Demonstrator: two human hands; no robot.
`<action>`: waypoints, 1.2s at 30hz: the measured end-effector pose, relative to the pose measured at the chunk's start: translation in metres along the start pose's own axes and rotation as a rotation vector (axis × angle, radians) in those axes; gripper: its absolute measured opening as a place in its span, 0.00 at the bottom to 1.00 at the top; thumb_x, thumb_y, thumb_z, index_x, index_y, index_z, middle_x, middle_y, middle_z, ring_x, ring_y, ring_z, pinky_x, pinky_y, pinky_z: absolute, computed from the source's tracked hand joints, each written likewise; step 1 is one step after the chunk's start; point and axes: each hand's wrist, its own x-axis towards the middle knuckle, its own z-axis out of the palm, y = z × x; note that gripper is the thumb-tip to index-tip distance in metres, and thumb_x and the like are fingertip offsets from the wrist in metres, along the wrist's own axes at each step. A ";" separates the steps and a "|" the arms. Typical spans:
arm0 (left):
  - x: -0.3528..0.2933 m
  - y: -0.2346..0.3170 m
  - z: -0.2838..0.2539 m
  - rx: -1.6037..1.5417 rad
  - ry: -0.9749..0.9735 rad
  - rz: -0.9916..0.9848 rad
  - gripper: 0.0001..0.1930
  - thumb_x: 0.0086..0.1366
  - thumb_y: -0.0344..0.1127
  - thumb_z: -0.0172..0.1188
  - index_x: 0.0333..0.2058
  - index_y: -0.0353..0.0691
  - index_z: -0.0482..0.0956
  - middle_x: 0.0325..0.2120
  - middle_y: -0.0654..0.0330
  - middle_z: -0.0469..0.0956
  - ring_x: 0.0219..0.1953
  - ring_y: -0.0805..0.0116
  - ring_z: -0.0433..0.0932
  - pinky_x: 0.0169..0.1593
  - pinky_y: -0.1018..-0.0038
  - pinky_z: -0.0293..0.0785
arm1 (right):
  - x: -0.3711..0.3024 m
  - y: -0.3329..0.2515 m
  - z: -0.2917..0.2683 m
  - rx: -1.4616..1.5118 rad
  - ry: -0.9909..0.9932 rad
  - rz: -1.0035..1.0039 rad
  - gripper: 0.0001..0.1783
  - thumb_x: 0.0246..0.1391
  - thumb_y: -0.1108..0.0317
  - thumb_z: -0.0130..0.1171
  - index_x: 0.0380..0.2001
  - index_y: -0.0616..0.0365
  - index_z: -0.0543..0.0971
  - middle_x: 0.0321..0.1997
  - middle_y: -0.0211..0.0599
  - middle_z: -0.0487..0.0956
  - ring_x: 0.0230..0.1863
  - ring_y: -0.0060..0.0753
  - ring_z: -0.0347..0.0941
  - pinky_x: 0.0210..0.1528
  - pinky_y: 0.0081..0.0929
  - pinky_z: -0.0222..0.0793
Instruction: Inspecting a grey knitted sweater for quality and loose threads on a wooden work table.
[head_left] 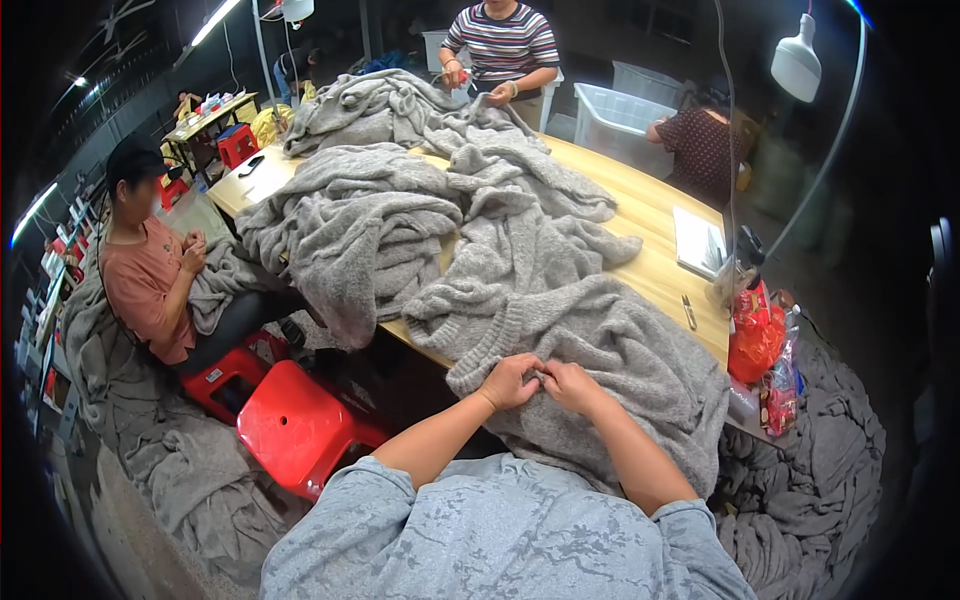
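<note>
A grey knitted sweater (630, 350) is spread over the near edge of the table, and its ribbed edge lies to the left of my hands. My left hand (510, 382) is closed, with thumb and fingers pinching the knit. Close against it, my right hand (574, 388) is closed too, its fingertips meeting the left ones on the fabric. Whatever small bit lies between the fingertips is too small to make out. More grey knitwear (350, 215) is heaped just beyond, on the left side of the table.
On the wooden table (655, 205) lie thread snips (689, 312) and a white paper pad (698, 242). Red plastic bags (757, 335) sit at its right corner. A red stool (293, 425) stands at my left. Co-workers are at the left and far sides. Knitwear (825, 470) is piled on the right.
</note>
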 end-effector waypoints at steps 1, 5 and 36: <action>0.001 -0.002 -0.002 0.003 0.008 -0.001 0.10 0.48 0.30 0.58 0.32 0.37 0.75 0.29 0.52 0.75 0.34 0.53 0.75 0.39 0.67 0.71 | -0.002 -0.004 -0.003 0.032 0.011 -0.016 0.14 0.50 0.64 0.50 0.34 0.65 0.73 0.34 0.58 0.76 0.38 0.60 0.71 0.40 0.48 0.66; 0.004 -0.008 -0.004 -0.031 -0.021 -0.019 0.10 0.48 0.31 0.60 0.31 0.38 0.76 0.28 0.52 0.76 0.32 0.55 0.76 0.37 0.69 0.72 | -0.007 -0.008 -0.007 0.019 0.043 -0.071 0.12 0.48 0.66 0.53 0.33 0.64 0.73 0.32 0.57 0.76 0.37 0.60 0.71 0.39 0.47 0.66; 0.009 -0.022 -0.008 -0.452 -0.160 -0.409 0.06 0.54 0.29 0.64 0.30 0.36 0.80 0.22 0.66 0.78 0.25 0.83 0.71 0.30 0.81 0.69 | 0.000 0.005 0.015 0.397 0.303 0.213 0.10 0.41 0.68 0.53 0.24 0.64 0.78 0.16 0.47 0.74 0.18 0.33 0.71 0.24 0.31 0.65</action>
